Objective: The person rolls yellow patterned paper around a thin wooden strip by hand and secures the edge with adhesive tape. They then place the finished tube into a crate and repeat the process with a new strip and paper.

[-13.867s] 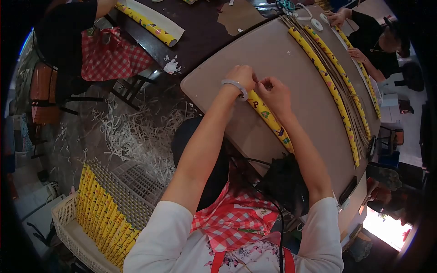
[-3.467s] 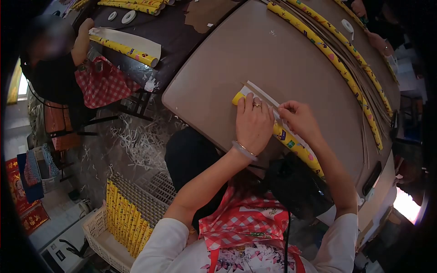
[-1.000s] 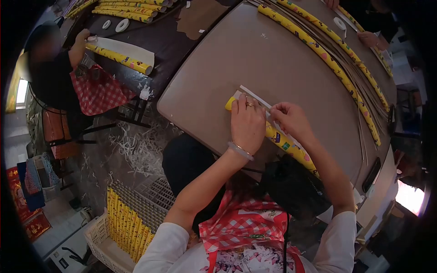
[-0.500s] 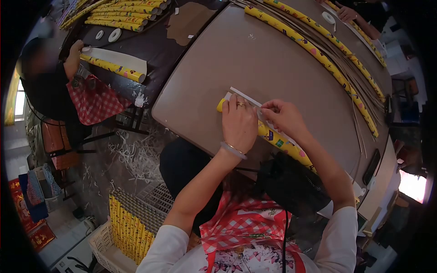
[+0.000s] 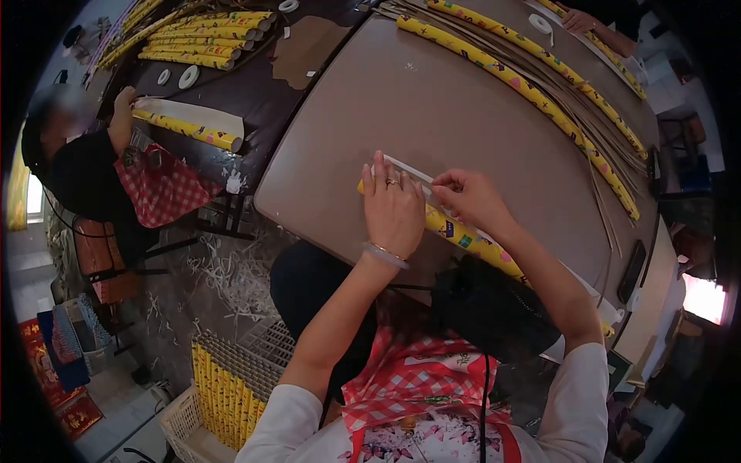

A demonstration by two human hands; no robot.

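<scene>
Partly hidden yellow roll (image 5: 463, 239), left hand (image 5: 394, 212) covering

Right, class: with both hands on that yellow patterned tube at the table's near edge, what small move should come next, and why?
Probably slide the right hand further along the white strip, pressing it onto the yellow patterned tube. The left hand lies flat on the tube's end, pinning it to the table, while the right hand's fingers pinch at the strip, which lies along the tube.

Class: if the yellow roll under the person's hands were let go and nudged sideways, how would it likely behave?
The roll is long and round, so it would probably roll across the table. The left hand pressing it flat suggests that. Its paper strip looks loose and might unwind.
</scene>
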